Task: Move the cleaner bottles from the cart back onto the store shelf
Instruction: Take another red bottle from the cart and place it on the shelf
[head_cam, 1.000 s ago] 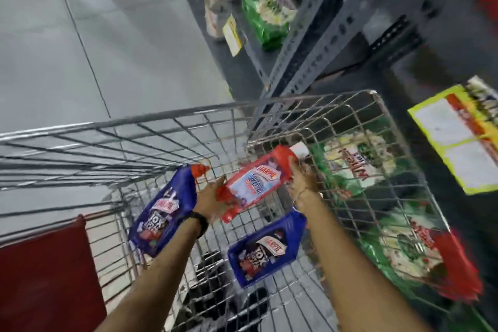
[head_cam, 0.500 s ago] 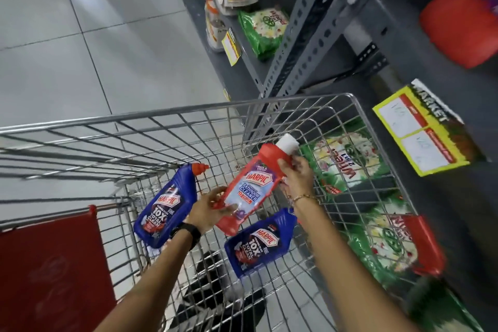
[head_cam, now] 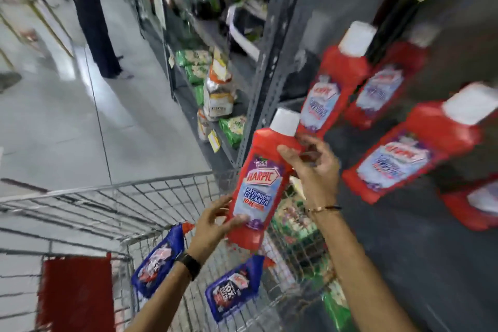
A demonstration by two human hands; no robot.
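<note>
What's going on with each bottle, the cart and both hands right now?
Held red bottle: lifted above the cart, cap on, tilted toward the shelf.
Left hand: supporting its lower end.
Right hand: gripping near its neck.
Two blue bottles: lying in the cart.
Shelf red bottles: standing, capped.

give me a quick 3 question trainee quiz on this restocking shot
1. True or false: the red cleaner bottle lies in the cart.
2. How many blue bottles show in the cart?
A) none B) two C) four
3. Fill in: the red bottle's cap is ____.

Key:
1. False. The left hand holds its base and the right hand its neck, above the cart, near the red bottles on the shelf.
2. B: one blue bottle and another blue bottle.
3. White.
</note>
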